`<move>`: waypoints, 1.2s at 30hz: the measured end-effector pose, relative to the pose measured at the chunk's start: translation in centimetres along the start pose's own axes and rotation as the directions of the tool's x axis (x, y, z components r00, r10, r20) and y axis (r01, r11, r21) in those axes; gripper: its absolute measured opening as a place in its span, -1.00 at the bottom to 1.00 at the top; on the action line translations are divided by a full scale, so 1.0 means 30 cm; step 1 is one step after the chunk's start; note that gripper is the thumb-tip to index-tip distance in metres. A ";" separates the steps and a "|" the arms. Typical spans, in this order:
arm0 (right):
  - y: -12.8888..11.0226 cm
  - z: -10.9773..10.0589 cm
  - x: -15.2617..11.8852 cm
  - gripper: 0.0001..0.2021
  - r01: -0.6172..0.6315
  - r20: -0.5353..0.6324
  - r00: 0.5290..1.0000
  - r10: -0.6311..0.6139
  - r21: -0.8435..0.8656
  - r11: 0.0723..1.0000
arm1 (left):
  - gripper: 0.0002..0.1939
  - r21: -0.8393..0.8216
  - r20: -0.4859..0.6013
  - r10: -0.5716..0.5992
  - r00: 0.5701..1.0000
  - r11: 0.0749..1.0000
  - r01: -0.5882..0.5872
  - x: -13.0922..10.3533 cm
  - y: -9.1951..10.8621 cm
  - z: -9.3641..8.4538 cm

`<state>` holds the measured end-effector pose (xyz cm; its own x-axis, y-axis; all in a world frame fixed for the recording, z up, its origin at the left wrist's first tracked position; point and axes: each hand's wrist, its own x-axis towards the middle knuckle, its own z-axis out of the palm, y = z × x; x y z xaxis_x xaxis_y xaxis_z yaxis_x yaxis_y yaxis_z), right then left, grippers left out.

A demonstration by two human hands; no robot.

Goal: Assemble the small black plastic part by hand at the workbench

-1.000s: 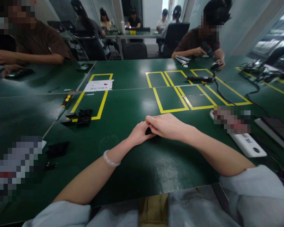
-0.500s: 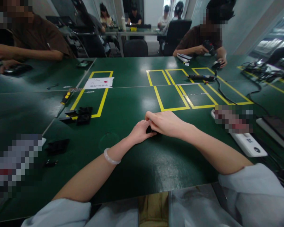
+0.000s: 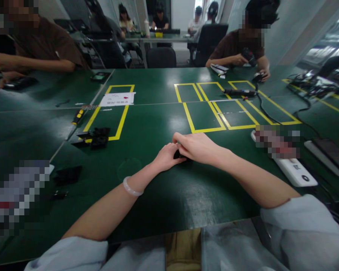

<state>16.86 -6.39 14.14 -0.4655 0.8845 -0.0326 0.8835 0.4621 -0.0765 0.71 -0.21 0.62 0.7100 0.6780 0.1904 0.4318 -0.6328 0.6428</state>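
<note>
Over the green tabletop [image 3: 155, 124], my left hand [image 3: 168, 156] and my right hand [image 3: 197, 146] meet on a small black part [image 3: 177, 154]. Only a sliver of that part shows between the fingers, so its kind cannot be made out. The left thumb lies along its near side, and the left fingers close around it. From above, my right hand presses on it with bent fingers. A pale bracelet [image 3: 132, 187] circles my left wrist.
Black plastic pieces [image 3: 100, 138] lie to the left, beside a yellow-black screwdriver [image 3: 78, 116]. A white power bank [image 3: 302, 173] is at right. Yellow tape outlines [image 3: 209, 130] mark the table, with a cabled black tool [image 3: 240, 92] across some. Co-workers sit opposite.
Almost nothing differs. The whole view has shifted very slightly, while both hands keep their hold on the small black part.
</note>
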 end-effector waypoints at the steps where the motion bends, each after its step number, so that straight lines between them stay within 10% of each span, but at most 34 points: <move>1: 0.000 0.003 0.003 -0.72 -0.013 -0.006 1.000 0.013 -0.017 1.000 | -0.64 -0.002 -0.001 0.007 1.000 1.000 -0.007 0.000 0.000 0.000; 36: -0.031 0.043 0.002 -0.69 -0.082 -0.050 0.996 0.076 -0.131 0.988 | -0.73 0.017 0.006 -0.009 1.000 1.000 0.008 0.002 0.006 0.000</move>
<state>15.94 -6.86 12.91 -0.3939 0.9191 0.0119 0.9179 0.3926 0.0580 0.83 -0.29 0.73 0.7096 0.6811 0.1805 0.4472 -0.6333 0.6317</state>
